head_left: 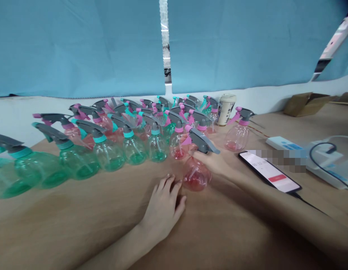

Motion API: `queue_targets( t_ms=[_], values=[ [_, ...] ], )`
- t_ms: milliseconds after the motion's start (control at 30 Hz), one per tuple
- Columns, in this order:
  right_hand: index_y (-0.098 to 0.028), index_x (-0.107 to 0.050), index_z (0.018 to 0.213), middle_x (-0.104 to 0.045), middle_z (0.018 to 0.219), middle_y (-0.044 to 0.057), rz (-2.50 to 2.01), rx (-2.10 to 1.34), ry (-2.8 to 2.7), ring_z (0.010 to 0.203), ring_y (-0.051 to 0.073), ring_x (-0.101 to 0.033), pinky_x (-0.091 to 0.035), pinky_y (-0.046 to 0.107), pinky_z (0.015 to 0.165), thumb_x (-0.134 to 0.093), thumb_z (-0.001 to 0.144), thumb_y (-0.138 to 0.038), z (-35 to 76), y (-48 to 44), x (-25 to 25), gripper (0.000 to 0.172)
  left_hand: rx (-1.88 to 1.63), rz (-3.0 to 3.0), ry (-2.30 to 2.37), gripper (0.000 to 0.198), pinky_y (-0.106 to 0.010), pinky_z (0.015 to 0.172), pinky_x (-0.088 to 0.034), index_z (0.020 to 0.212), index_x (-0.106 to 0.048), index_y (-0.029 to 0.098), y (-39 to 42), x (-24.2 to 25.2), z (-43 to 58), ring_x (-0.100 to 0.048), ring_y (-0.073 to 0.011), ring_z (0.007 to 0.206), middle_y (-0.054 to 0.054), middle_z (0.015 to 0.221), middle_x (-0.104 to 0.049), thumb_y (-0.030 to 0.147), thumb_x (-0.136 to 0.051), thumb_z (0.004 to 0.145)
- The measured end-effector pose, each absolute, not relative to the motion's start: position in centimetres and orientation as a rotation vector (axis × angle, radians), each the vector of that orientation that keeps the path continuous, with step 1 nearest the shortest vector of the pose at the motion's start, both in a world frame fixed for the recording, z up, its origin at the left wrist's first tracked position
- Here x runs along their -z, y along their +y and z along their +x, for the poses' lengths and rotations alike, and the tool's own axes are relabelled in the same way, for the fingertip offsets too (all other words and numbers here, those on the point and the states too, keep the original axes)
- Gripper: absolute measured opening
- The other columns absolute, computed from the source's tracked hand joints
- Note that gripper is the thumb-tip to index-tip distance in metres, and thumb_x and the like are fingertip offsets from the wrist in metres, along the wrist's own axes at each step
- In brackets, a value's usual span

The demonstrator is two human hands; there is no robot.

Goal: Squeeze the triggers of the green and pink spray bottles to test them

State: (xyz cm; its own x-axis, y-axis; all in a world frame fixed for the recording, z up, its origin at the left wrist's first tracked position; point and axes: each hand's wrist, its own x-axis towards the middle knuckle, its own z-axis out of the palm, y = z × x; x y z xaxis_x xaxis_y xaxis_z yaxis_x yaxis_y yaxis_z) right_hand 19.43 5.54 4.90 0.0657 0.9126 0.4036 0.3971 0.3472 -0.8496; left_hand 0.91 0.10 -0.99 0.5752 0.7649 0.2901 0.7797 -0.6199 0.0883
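My right hand (211,162) is wrapped round the neck of a pink spray bottle (196,175) with a grey trigger head (203,141), holding it upright on the brown table (78,225). My left hand (164,208) lies flat on the table just left of that bottle, fingers stretched out, holding nothing. Behind them stand several green spray bottles (108,152) and pink spray bottles (176,144) in rows. One pink spray bottle (238,133) stands apart to the right.
A phone (271,173) with a lit screen lies right of my right hand, with a cable. A white power strip (325,165) and black cord lie further right. A paper cup (226,108) stands behind the bottles. A cardboard box (305,103) sits at the back right. Blue curtain behind.
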Motion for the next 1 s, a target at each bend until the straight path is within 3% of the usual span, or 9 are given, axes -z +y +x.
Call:
queue_targets(
  t_ms=[733,1000],
  values=[
    [-0.024,-0.049,0.066,-0.052,0.064,-0.004,-1.266,-0.598,-1.53,0.06,0.015,-0.05,-0.042,0.028,0.056,-0.055,0.06,-0.024,19.6,5.5,-5.1,0.009,0.414,-2.75,-1.359,0.032,-0.044,0.09,-0.038,0.115,-0.052,0.012,0.0,0.4,1.0,-0.04,-0.0291,0.116,-0.014,0.123,-0.048,0.025,-0.047,0.086],
    [-0.024,-0.046,0.06,-0.051,0.057,-0.004,-1.277,-0.604,-1.578,0.052,0.015,-0.048,-0.039,0.027,0.049,-0.054,0.059,-0.017,19.3,4.4,-7.0,0.011,0.459,-2.76,-1.344,0.032,-0.045,0.09,-0.038,0.116,-0.051,0.014,0.1,0.7,0.9,-0.04,-0.0289,0.116,-0.013,0.124,-0.048,0.027,-0.046,0.087]
  ],
)
